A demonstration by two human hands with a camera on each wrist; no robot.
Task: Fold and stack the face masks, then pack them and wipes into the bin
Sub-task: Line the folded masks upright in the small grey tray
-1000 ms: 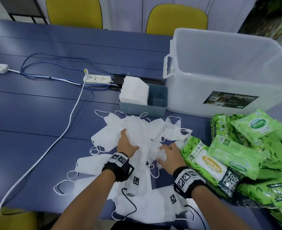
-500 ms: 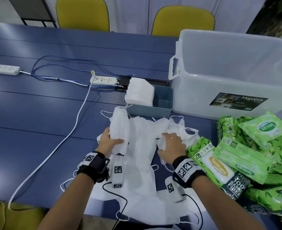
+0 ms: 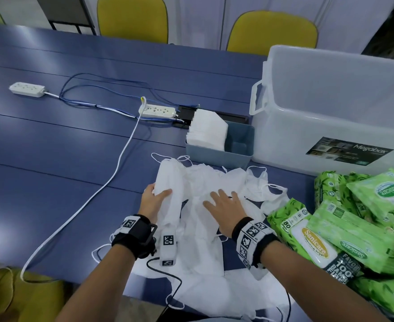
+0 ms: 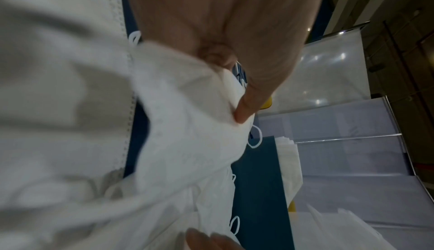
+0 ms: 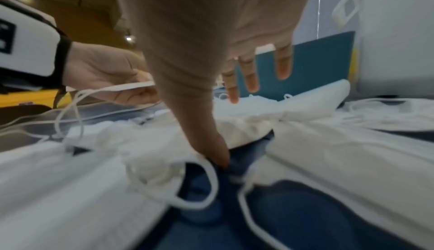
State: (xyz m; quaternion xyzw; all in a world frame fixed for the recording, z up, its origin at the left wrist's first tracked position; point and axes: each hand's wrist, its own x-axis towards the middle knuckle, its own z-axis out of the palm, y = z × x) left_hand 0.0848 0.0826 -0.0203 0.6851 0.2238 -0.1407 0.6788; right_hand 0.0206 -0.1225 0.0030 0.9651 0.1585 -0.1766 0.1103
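A loose heap of white face masks (image 3: 205, 182) lies near the front edge of the blue desk (image 3: 52, 147), toward its right half, ear loops tangled so that single masks are hard to tell apart. The left hand (image 3: 153, 198) grips one mask (image 3: 168, 180) at the left side of the heap, thumb on top and fingers curled under the fabric; in the left wrist view the thumb (image 4: 249, 105) presses into the cloth, while the other fingers are hidden behind it. The right hand (image 3: 226, 205) lies flat on the middle of the heap with fingers straight and spread, holding nothing. In the right wrist view its thumb (image 5: 211, 142) reaches down to the desk between two masks, and the fingertips (image 5: 252, 79) look lifted, though blur makes contact hard to judge.

Behind the heap stands a small blue tray (image 3: 237, 156) with a stack of folded masks (image 3: 207, 131) upright in its left part. Just right of it is the big clear bin (image 3: 330, 108), its right end cut off by the picture edge; what lies in it cannot be made out through the cloudy wall. Green packs of wipes (image 3: 330, 228) are piled at the front right corner of the desk, partly cut off. Further back lie two power strips (image 3: 156, 110) with blue and white cables (image 3: 112, 182). Two yellow chairs (image 3: 272, 31) stand beyond the far edge.
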